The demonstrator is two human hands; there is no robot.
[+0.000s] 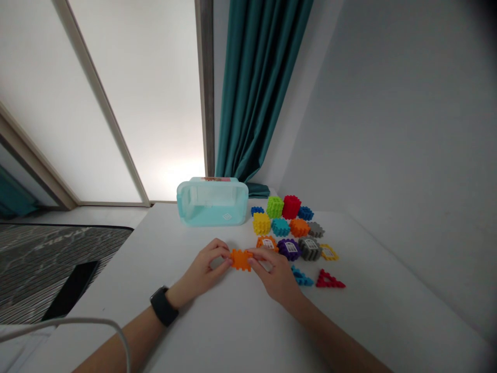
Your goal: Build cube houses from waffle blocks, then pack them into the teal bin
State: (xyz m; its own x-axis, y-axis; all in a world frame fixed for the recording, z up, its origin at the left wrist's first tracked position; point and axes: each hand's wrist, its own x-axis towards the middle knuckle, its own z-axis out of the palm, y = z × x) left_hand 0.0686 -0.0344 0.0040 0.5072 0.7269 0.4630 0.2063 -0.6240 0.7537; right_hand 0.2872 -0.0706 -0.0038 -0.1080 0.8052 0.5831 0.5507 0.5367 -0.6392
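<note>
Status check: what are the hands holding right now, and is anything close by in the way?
Left hand and right hand pinching flat orange toothed plastic block at opposite ends. Orange toothed block with barcode label just beyond right hand. Nothing on top of the held block.

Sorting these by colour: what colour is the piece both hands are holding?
Orange; the notched plastic piece shows best in the head view.

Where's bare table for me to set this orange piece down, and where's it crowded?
Bare white tabletop lies left of the left hand and the teal container; more lies right of the red triangle frame. It's crowded beyond the right hand and the orange toy piece, among the colored toy blocks.
</note>
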